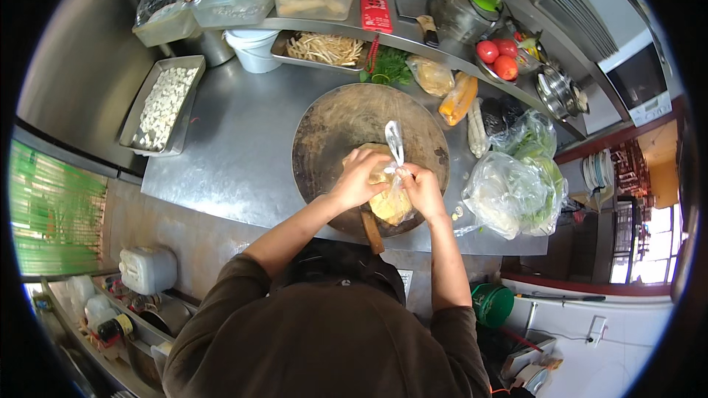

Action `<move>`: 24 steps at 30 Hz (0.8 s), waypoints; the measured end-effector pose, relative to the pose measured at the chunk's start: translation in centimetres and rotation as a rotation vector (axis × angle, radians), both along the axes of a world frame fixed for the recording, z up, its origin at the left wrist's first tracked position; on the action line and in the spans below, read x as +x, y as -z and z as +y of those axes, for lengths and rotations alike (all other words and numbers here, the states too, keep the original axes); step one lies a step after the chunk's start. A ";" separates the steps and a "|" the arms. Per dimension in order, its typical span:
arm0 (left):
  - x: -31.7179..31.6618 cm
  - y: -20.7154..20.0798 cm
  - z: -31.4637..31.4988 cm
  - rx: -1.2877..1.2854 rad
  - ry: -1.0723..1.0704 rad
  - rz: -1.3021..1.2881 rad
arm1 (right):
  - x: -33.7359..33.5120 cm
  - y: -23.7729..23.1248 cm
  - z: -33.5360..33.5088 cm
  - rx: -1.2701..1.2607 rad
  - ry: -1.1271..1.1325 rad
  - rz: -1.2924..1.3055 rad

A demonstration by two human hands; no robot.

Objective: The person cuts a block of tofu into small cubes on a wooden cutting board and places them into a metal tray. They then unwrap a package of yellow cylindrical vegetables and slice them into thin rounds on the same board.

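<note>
On a big round wooden chopping board (332, 129) lies a clear plastic bag (391, 206) with yellowish food in it, its twisted neck standing up. My right hand (422, 190) pinches the bag just below that neck. From the other side my left hand (358, 180) reaches over the bag, fingers bent and touching the gathered plastic. Something pale under my left hand is mostly covered. A wooden handle (372, 233) sticks out over the board's near edge; whatever it belongs to is hidden beneath the bag.
Left on the steel table stands a metal tray (193, 74) of white cubes. Behind the board are a tray of pale strips (324, 50), green herbs (389, 66) and wrapped orange food (459, 97). Bagged vegetables (509, 191) lie right. A shelf above holds tubs (317, 1) and tomatoes (506, 66).
</note>
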State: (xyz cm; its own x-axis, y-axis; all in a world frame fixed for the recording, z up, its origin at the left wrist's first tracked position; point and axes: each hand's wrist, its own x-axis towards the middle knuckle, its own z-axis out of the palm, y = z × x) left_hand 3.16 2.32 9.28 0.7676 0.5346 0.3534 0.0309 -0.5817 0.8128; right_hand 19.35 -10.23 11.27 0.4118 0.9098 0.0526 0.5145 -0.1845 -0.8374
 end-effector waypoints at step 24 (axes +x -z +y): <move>-15.2 3.7 -4.9 -0.230 -0.560 -0.075 | 31.1 -39.2 5.8 0.236 0.465 -1.203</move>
State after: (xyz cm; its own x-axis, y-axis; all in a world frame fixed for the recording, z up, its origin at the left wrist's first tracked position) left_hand -12.06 -2.59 5.60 0.3257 0.9187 0.2234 0.2194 -0.3033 0.9273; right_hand 50.48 -4.45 50.44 0.2664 0.6146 0.7425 0.8863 -0.4590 0.0619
